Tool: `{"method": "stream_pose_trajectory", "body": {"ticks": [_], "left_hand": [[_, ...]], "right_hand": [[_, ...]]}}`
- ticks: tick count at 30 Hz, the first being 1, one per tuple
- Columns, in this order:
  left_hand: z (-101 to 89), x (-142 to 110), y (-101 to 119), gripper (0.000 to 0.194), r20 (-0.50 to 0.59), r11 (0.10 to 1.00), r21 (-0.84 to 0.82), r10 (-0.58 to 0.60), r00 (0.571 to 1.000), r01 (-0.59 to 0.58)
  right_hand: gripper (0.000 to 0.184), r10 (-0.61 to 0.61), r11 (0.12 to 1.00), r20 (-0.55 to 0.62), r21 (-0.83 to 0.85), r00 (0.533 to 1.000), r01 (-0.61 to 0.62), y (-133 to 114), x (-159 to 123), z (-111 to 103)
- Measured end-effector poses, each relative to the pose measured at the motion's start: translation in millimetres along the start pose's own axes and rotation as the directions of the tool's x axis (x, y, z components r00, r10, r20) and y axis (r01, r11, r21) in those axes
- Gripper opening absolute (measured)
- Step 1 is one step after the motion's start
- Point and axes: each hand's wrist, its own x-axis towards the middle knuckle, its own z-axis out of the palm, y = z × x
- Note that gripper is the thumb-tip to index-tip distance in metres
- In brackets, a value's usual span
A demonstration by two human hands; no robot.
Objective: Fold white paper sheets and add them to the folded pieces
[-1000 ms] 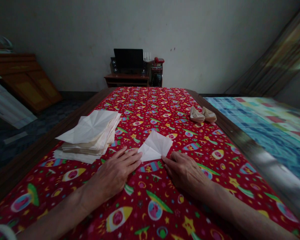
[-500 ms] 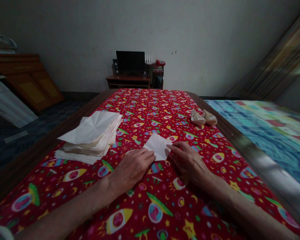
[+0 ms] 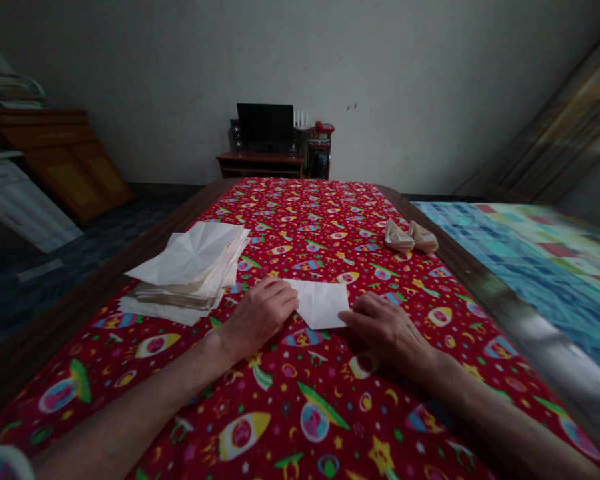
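A small folded sheet of white paper [image 3: 321, 304] with crease lines lies on the red patterned cloth [image 3: 300, 413] between my hands. My left hand [image 3: 266, 308] grips its upper left corner, fingers curled and closed. At the lower right corner, the thumb and forefinger of my right hand [image 3: 380, 321] pinch the paper, with the other fingers bent in. To the left sits a stack of creased paper sheets [image 3: 195, 257], some white and some tan, its edges uneven.
Two folded paper bundles [image 3: 411, 237] stand near the table's right edge. The wooden table rim [image 3: 473, 273] borders the cloth, and a bed with a chequered cover [image 3: 535, 267] is at the right. Beyond the far end is a desk with a monitor [image 3: 265, 127].
The paper has been turned, so a straight edge now lies at the top. My left hand shifted from its lower left side to its upper left corner; my right hand moved slightly down.
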Motion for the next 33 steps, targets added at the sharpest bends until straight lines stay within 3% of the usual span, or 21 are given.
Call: {"method": "stream_pose_trajectory", "body": {"ticks": [5,9,15,19,22,25,33], "left_hand": [[2.2,-1,3,0.019,0.001,0.986,-0.16,0.042,0.999,-0.042],[2.9,-13,10,0.031,0.023,0.97,-0.232,0.073,0.997,-0.066],[5.0,-30,14,0.054,0.062,0.961,-0.276,0.017,0.998,0.001],[5.4,-32,18,0.056,0.053,0.96,-0.28,0.008,0.999,0.007],[4.8,-32,21,0.056,0.042,0.959,-0.283,0.008,0.999,0.004],[4.8,-32,21,0.056,0.04,0.959,-0.284,0.002,0.999,0.009],[8.8,-35,21,0.055,0.044,0.956,-0.292,-0.016,0.999,0.028]], "right_hand": [[0.021,-0.147,0.989,0.06,-0.007,0.987,0.148,-35,2,-14],[0.025,-0.172,0.981,0.041,0.1,0.984,0.168,-36,7,-7],[0.02,-0.063,0.904,-0.075,0.419,0.995,0.089,-24,9,6],[0.019,0.184,0.774,0.031,0.611,0.982,-0.164,-26,16,6],[0.019,0.36,0.736,0.101,0.579,0.927,-0.35,-23,24,10],[0.02,0.458,0.76,0.102,0.47,0.883,-0.448,-18,33,18],[0.023,0.465,0.837,0.071,0.288,0.882,-0.465,-18,42,20]]}}
